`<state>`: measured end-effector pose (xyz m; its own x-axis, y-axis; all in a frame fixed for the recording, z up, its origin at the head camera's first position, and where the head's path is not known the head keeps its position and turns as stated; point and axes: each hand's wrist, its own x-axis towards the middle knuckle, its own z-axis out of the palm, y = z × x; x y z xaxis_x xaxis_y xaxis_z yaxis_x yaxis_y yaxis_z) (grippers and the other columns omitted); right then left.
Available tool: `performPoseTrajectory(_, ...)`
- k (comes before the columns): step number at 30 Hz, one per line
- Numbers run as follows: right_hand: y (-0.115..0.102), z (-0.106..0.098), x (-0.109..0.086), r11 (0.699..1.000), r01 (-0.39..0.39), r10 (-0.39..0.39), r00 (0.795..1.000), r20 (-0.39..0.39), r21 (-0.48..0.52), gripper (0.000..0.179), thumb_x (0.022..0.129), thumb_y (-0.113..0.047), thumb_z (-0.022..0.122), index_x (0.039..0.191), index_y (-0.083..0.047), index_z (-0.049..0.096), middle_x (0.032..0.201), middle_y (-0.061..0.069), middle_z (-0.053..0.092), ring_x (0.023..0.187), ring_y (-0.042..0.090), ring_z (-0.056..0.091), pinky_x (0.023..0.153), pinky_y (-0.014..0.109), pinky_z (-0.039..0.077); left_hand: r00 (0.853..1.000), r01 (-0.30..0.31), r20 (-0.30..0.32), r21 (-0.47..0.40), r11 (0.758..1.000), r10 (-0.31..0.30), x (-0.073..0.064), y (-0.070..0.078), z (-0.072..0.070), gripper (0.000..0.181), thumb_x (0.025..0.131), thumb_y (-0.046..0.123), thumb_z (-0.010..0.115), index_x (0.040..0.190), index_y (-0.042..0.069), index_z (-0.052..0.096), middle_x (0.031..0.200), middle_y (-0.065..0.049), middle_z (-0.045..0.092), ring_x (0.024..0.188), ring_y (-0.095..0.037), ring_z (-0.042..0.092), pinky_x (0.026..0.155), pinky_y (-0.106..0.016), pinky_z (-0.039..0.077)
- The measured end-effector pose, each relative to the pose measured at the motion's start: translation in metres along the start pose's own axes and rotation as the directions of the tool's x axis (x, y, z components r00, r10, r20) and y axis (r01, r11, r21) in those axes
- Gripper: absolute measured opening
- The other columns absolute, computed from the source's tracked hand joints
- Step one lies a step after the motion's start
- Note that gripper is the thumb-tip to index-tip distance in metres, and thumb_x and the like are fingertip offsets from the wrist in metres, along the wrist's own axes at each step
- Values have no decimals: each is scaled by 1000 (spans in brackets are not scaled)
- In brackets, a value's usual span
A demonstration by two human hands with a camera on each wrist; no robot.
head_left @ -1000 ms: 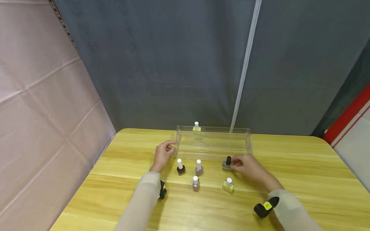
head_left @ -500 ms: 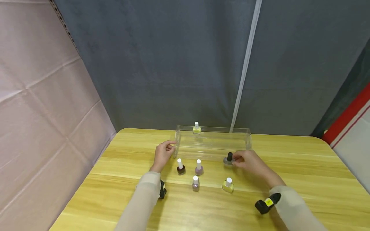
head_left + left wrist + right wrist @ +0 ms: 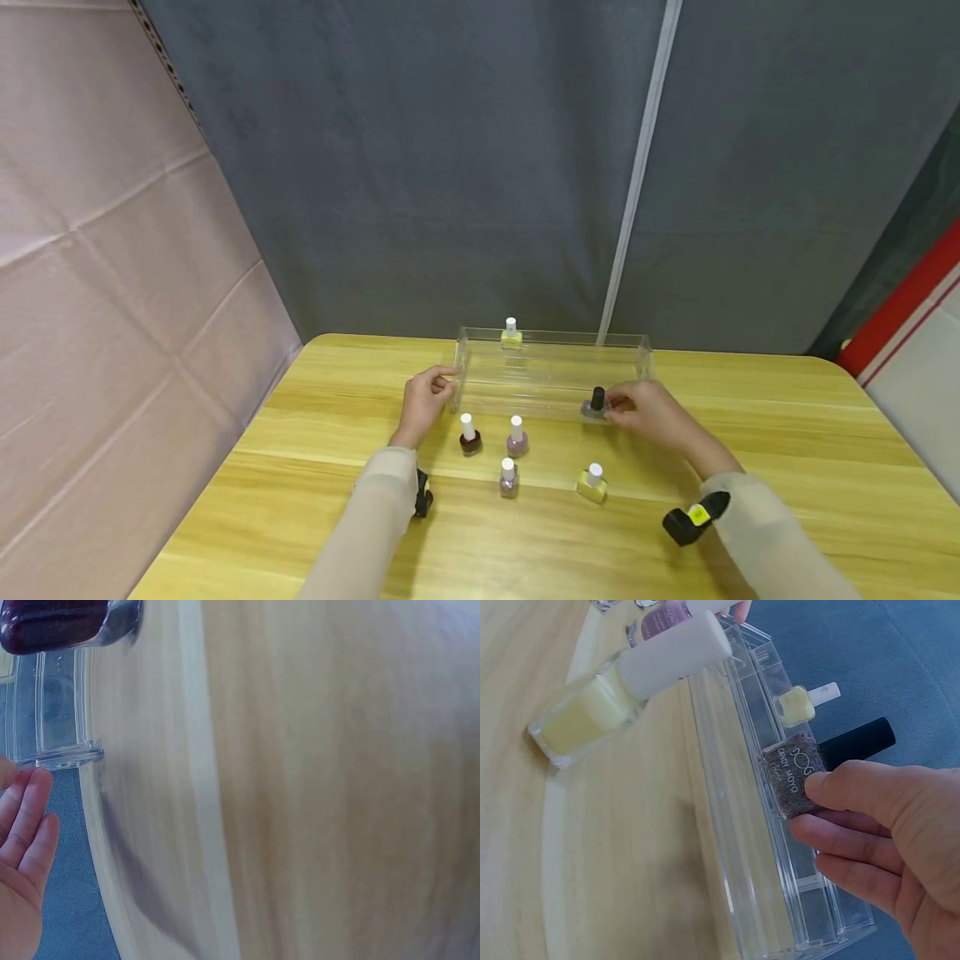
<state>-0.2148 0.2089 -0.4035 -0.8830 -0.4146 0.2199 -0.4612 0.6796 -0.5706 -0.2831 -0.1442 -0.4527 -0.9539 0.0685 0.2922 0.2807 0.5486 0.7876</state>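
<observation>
My right hand (image 3: 647,408) pinches a glittery grey nail polish bottle (image 3: 793,776) with a black cap, thumb on its label. The bottle is upright at the front right of a clear acrylic stepped rack (image 3: 555,367); whether it touches the rack I cannot tell. My left hand (image 3: 424,402) is at the rack's left end, with fairly straight fingertips touching the end panel in the left wrist view. A yellow nail polish bottle (image 3: 512,338) with a white cap stands on the rack's back tier.
On the wooden table (image 3: 300,500), before the rack, stand white-capped polish bottles: a dark red one (image 3: 470,442), a lilac one (image 3: 517,443), a glittery purple one (image 3: 508,483) and a yellow one (image 3: 592,487). A grey curtain (image 3: 420,183) hangs behind.
My right hand has carried the black-capped bottle away from me, to the rack's front right. The left hand and the other bottles stay in place.
</observation>
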Motion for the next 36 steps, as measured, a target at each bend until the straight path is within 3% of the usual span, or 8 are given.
performPoseTrajectory(7, 0, -3, 4, 997, 79, -80, 996, -46, -14, 12, 79, -3, 68, 89, 3, 67, 83, 10, 67, 73, 17, 63, 61, 31, 53, 1000, -19, -9, 8, 1000, 19, 0, 0, 0, 19, 84, 1, 66, 102, 3, 70, 76, -5, 66, 64, -14, 60, 54, -25, 50)
performPoseTrajectory(16, 1, -7, 12, 999, 3, -3, 1000, 3, -37, 14, 81, -3, 68, 93, 4, 68, 87, 11, 68, 76, 19, 64, 65, 31, 53, 1000, -7, 2, 21, 1000, 7, 1, 0, 0, 19, 85, 3, 66, 103, 4, 70, 76, -4, 65, 64, -14, 59, 53, -25, 49)
performPoseTrajectory(27, 3, -14, 19, 999, 33, -33, 999, -7, -27, 12, 80, -1, 68, 91, 4, 67, 87, 12, 68, 75, 20, 65, 65, 31, 54, 1000, -13, 15, 15, 1000, 13, 1, 0, 0, 20, 85, 3, 65, 105, 4, 70, 77, -3, 65, 64, -13, 59, 53, -25, 49)
performPoseTrajectory(36, 1, -19, 23, 1000, -18, 18, 1000, 10, 7, 13, 84, -3, 65, 95, 3, 68, 89, 11, 68, 79, 20, 65, 68, 32, 54, 1000, -21, 8, 15, 1000, 21, -1, 3, 1, 19, 84, 3, 67, 103, 4, 70, 77, -5, 66, 65, -14, 60, 54, -25, 50)
